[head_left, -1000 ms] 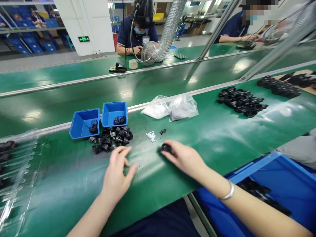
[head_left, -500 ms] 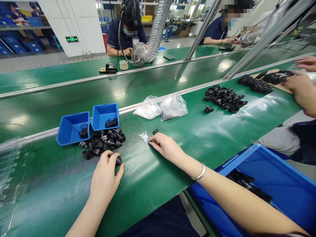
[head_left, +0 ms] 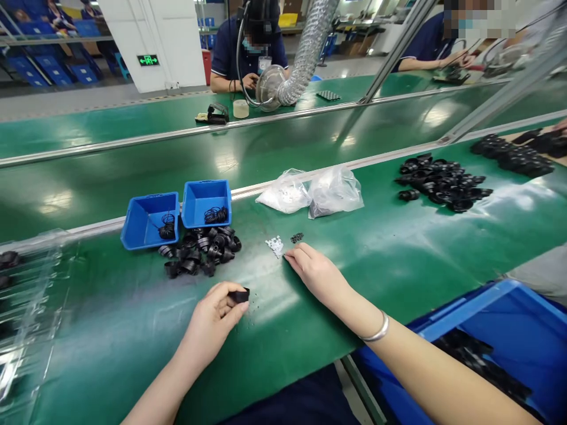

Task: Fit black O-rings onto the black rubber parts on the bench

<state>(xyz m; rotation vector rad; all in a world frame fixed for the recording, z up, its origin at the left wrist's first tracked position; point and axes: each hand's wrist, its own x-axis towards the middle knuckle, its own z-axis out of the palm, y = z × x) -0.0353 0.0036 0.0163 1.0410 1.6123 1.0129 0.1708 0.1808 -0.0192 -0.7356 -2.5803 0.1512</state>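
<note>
Between the thumb and fingers of my left hand [head_left: 217, 319] is a black plastic part [head_left: 240, 296], held just above the green table. My right hand [head_left: 316, 271] has its fingertips pinched together at the table surface; whatever they hold, if anything, is too small to make out. Right by those fingertips lie a scatter of small white pieces [head_left: 275, 245] and a little cluster of tiny black pieces [head_left: 297, 237]. Behind my left hand is a heap of black round plastic parts [head_left: 204, 249].
Two blue bins [head_left: 150, 221] with black cords stand behind the heap. Two plastic bags [head_left: 335, 193] lie at the table's back. More black parts [head_left: 443, 182] are piled right. A large blue crate [head_left: 522, 330] sits lower right, clear trays [head_left: 31, 307] at left. Co-workers sit opposite.
My left hand has moved away from the heap with the black part and turned it. The right hand remains pinched beside the white pieces. The view has shifted left.
</note>
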